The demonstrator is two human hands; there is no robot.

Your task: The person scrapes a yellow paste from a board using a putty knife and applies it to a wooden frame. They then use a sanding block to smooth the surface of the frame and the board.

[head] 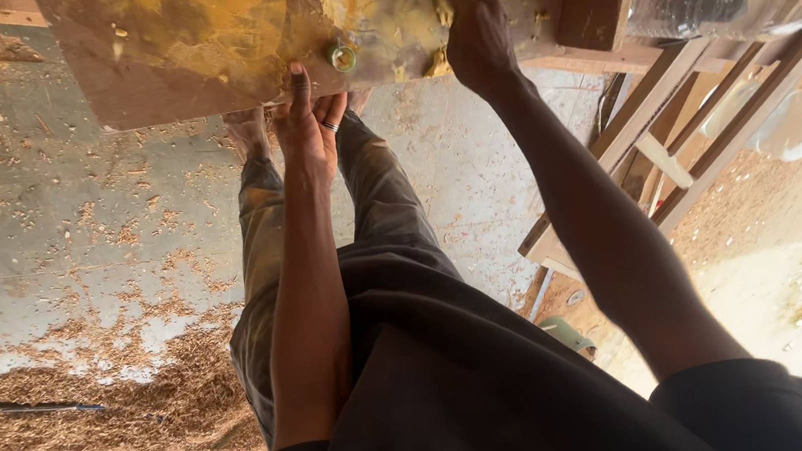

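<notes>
Two hands work at the near edge of a brown wooden board (191, 58) that lies on the tabletop, its face smeared with a yellow paste or glue (227, 24). The left hand (309, 125) grips the board's edge, thumb up on the top face beside a small round green-and-metal fitting (342, 57), the fingers curled underneath; a ring shows on one finger. The right hand (478, 37) is closed into a fist on something pressed against the smeared surface; what it holds is hidden by the fingers, though a bit of yellowed material (443, 11) pokes out beside them. I cannot tell whether this is a rag, a pad or a scraper.

Judging by the streaks, the step in hand looks like spreading or rubbing the yellow coat across the board while the left hand steadies it. A next stroke would call for firm downward pressure and a steady hold at the edge so the board does not slide.

To the right, two clear plastic bottles (728, 2) lie on a wooden frame (669, 104). Below, the concrete floor (35, 197) is strewn with wood shavings (63, 435).
</notes>
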